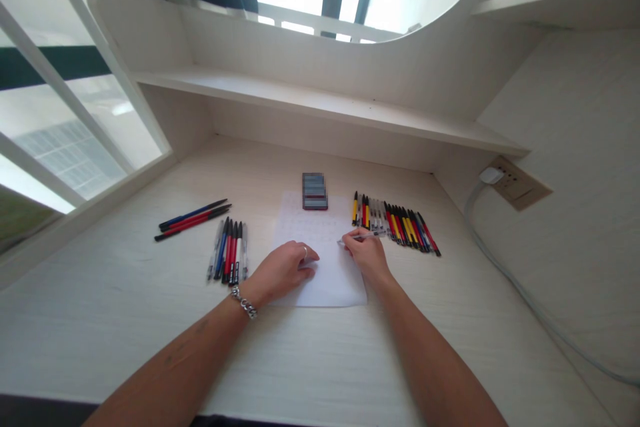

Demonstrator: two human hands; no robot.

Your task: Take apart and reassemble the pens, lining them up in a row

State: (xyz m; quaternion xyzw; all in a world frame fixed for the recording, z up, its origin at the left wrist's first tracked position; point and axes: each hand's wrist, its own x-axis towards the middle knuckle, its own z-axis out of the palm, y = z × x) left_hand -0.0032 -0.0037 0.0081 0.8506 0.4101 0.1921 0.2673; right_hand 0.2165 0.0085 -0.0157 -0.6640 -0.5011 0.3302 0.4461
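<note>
A white sheet of paper (320, 260) lies on the pale desk (125, 320). My left hand (283, 270) rests on the sheet's left edge with curled fingers, pressing it down; a ring and a chain bracelet show. My right hand (365, 250) grips a clear pen (357, 237) with its tip on the paper. A long row of several coloured pens (395, 223) lies just right of the sheet. Several pens (229, 250) lie in a row left of my left hand, and three more pens (193, 218) lie slanted farther left.
A small dark block (315, 191) sits at the sheet's far edge. A shelf (325, 103) runs above the desk's back. A wall socket (515, 181) at right holds a plug, its cable (525, 293) trailing down the wall. A window frame borders the left.
</note>
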